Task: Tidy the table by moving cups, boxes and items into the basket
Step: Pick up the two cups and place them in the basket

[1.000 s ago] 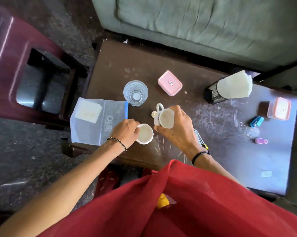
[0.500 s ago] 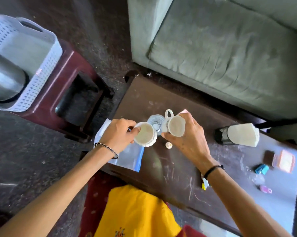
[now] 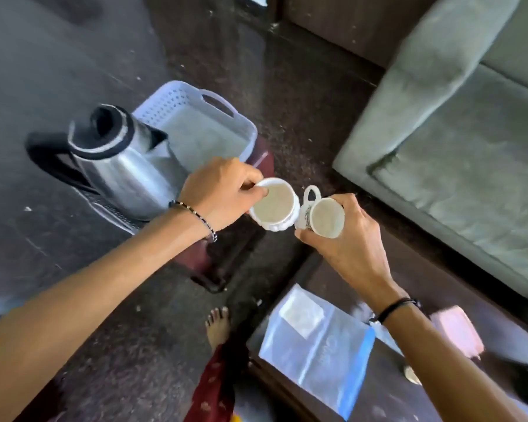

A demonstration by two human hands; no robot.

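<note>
You have carried both cups off the counter (image 3: pixel 332 275), lower right; your left hand (image 3: pixel 217 193) pinches the ribbed cup (image 3: pixel 274 205), your right hand (image 3: pixel 342 239) grips the handled cup (image 3: pixel 323 216), mouths facing up, beside the basket (image 3: pixel 195 123) at upper left.

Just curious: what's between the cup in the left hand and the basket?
Nothing. In the head view, the ribbed cup in the left hand hangs just short of the basket.

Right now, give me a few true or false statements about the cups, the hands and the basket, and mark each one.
1. Each hand holds a white cup: left hand the ribbed cup, right hand the handled cup. True.
2. Both cups sit in the basket. False; they are held in the air beside it.
3. A steel kettle stands in the basket. True.
4. The plastic bag lies on the sofa. False; it lies on the table.
</note>
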